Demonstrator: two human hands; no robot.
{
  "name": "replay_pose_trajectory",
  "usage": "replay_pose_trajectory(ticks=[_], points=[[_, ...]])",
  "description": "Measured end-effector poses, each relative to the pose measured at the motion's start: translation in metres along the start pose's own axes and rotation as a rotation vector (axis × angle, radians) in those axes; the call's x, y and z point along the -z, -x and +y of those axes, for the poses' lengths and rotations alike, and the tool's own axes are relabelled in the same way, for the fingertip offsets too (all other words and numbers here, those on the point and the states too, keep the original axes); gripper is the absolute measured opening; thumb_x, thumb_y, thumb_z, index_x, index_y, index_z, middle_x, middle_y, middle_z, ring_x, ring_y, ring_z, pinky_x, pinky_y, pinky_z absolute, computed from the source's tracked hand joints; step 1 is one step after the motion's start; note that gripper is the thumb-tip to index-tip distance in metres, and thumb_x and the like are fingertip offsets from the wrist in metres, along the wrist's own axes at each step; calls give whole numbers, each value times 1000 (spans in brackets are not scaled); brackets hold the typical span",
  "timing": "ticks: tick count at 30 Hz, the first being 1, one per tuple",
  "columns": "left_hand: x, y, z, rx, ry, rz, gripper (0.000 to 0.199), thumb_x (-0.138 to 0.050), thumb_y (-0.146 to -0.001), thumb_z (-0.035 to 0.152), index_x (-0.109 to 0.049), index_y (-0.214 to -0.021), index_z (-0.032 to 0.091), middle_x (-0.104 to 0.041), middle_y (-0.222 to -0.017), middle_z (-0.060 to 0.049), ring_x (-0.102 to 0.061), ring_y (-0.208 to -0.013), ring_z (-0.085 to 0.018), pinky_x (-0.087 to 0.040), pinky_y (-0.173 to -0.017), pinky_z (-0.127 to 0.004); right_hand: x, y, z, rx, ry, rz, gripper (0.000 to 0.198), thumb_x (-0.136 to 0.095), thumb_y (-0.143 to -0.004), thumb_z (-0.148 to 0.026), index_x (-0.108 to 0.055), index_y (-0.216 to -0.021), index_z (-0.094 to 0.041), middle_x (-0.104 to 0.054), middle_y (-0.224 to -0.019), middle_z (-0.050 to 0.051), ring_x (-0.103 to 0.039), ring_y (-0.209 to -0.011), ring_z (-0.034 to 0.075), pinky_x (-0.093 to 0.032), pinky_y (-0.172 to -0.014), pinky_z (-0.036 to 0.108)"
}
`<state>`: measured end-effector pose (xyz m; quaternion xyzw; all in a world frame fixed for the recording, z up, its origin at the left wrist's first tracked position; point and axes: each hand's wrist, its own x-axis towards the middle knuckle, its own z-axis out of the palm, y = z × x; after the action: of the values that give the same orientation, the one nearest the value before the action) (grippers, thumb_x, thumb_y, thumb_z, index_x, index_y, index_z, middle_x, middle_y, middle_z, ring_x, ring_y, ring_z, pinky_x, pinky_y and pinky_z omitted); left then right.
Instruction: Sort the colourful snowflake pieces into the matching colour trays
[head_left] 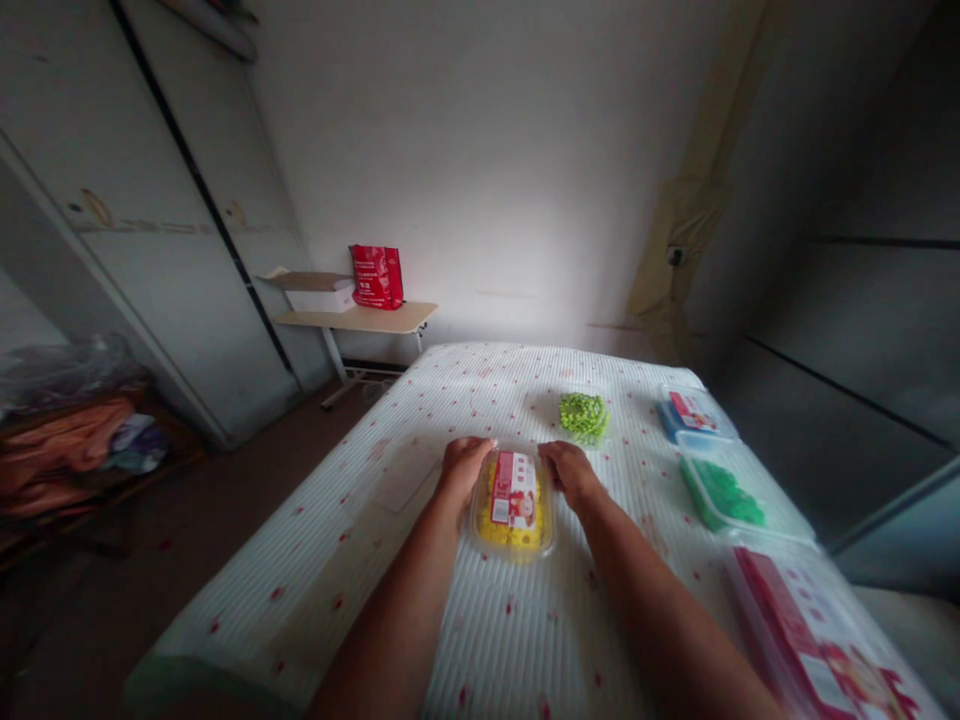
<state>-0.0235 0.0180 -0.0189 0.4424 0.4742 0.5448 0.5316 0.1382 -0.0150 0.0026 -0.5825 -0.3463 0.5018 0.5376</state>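
A clear plastic container [486,538] with yellow pieces inside and a red-and-white label on its lid rests on the bed, between my two hands. My left hand [466,465] is closed on its far left corner. At the far right corner, my right hand [568,470] grips the edge, fingers curled and partly hidden. Beyond my right hand lies a heap of light green pieces [583,415] in a clear tray. A flat, pale, see-through piece [405,473] lies to the left of my left hand.
Along the bed's right side stand containers with blue contents [694,415], green contents [724,495], and a larger pink-labelled box [817,630]. A small table [397,318] behind the bed [360,560] bears a red bag [377,277] and a white box [319,298]. Cabinets flank both sides.
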Motion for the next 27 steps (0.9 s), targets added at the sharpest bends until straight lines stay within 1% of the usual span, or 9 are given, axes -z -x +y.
replay_pose_trajectory(ticks=[8,14,21,24,27], points=[[1,0,2,-2,0,-4,22,-68,-55,31,-52,-51,16,-51,-45,5,-48,-42,-10,-34,-44,-21,-4,0,4,-2,-21,29,18,-55,-55,-30,-39,-50,-22,-32,-36,-10,-27,-33,6,-18,-34,22],[2,1,2,-17,2,12,20,-68,-54,31,-57,-54,15,-54,-47,4,-50,-45,-10,-35,-46,-21,-5,1,5,16,-31,16,18,-57,-55,-32,-43,-53,-21,-33,-38,-10,-27,-34,6,-18,-34,22],[2,5,6,-12,12,-4,19,-69,-55,31,-59,-56,15,-57,-50,3,-52,-47,-11,-38,-48,-21,-3,3,6,33,-25,-1,22,-60,-58,-36,-45,-57,-20,-35,-39,-10,-30,-35,6,-21,-34,21],[2,7,5,5,36,-13,24,-70,-55,36,-59,-56,15,-56,-48,3,-52,-46,-12,-38,-47,-22,1,7,-1,31,55,-10,27,-62,-62,-41,-46,-59,-19,-38,-40,-10,-33,-35,6,-26,-35,19],[3,9,4,13,54,6,26,-71,-54,37,-59,-57,15,-56,-48,3,-52,-46,-12,-38,-47,-22,8,16,-8,-10,252,-62,28,-63,-66,-42,-49,-62,-19,-44,-40,-8,-41,-35,7,-34,-37,20]])
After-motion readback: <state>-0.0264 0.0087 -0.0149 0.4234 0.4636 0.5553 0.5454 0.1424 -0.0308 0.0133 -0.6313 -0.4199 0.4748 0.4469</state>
